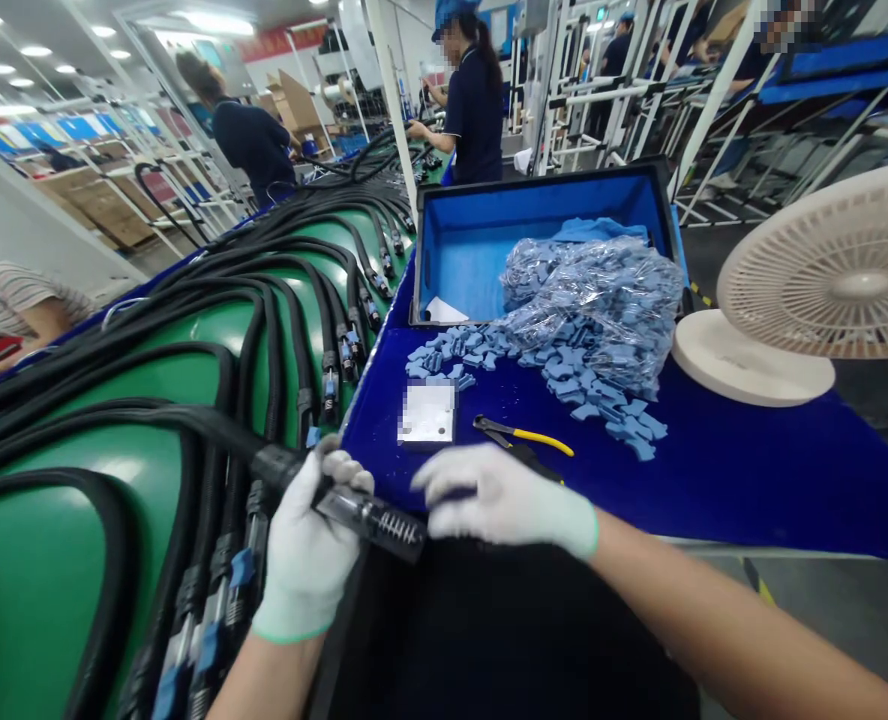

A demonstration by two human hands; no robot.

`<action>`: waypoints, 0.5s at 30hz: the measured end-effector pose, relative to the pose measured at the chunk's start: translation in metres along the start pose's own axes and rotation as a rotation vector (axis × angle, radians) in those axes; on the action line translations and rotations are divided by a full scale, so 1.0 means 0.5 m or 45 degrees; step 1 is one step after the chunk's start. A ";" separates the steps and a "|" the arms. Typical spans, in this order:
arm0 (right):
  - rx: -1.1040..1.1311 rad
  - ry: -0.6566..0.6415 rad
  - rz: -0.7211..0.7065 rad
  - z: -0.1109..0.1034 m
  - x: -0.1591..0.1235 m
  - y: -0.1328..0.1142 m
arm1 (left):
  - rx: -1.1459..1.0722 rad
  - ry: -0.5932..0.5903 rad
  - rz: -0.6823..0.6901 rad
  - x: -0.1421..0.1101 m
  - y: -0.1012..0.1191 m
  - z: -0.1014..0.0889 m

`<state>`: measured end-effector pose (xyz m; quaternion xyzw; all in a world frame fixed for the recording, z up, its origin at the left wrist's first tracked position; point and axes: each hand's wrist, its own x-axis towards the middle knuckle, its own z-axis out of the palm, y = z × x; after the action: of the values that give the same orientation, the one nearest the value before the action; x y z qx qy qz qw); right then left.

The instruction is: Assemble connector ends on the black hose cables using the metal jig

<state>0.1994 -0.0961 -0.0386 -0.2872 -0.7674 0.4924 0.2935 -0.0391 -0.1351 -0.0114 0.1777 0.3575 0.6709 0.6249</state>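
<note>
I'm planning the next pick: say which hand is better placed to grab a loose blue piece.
Probably the right hand: it looks free and is nearer the loose blue pieces, while the left hand grips a black hose.

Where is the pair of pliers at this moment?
In the head view, the pliers lie right of centre on the blue table, between the right hand and blue pieces.
</note>
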 end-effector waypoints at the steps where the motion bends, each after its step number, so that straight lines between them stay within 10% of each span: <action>1: -0.308 0.173 0.051 -0.029 0.024 0.020 | -0.002 -0.017 0.046 0.011 0.011 0.009; 5: -1.181 0.359 0.438 -0.131 0.118 0.109 | 0.433 -0.133 0.278 0.062 0.047 0.058; 15: -1.153 0.253 0.639 -0.160 0.194 0.166 | 0.925 -0.326 0.661 0.221 0.017 0.145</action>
<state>0.2064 0.0509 -0.0713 -0.6057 -0.7793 0.1371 0.0845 -0.0129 -0.0093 0.0208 0.5501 0.4330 0.6092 0.3725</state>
